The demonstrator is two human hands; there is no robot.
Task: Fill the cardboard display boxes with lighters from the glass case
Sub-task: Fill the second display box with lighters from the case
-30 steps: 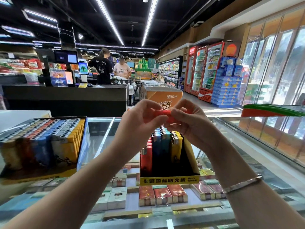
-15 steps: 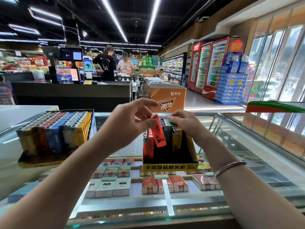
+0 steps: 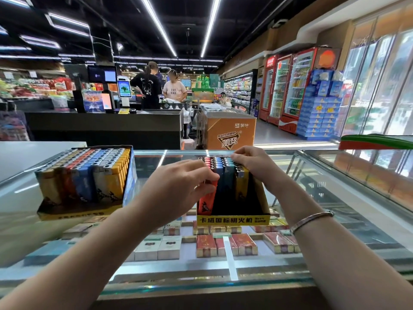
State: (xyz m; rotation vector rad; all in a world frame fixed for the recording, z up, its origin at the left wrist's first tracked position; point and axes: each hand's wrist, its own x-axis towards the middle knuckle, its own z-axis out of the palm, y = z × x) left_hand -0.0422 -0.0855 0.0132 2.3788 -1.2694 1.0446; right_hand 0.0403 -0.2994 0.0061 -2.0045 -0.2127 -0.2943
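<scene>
A red lighter (image 3: 206, 199) stands upright at the front left corner of the yellow-fronted cardboard display box (image 3: 232, 219), which sits on the glass top of the desk (image 3: 312, 198) near its middle. The left hand (image 3: 178, 186) pinches the upper part of this lighter, its fingertips curled down around the top so the grip is clamped on the red body. Behind the red one, rows of red, blue, teal and yellow lighters (image 3: 223, 166) fill the back of the box, while the front middle part shows dark and unfilled. The right hand (image 3: 254, 166) rests on top of those rows at the right rear, fingers bent over the metal caps and pressing on them; whether they pinch a single lighter cannot be told. A silver bracelet (image 3: 311, 220) circles the right wrist. To the left on the same glass lies a second display box (image 3: 82, 182), packed full with lighters in yellow, red, blue and white. Under the glass, cigarette packs (image 3: 206, 246) lie in rows. Beyond the desk stand a black checkout counter (image 3: 105, 128), two people (image 3: 161, 88), an orange freezer (image 3: 230, 133) and red drink fridges (image 3: 290, 90).
</scene>
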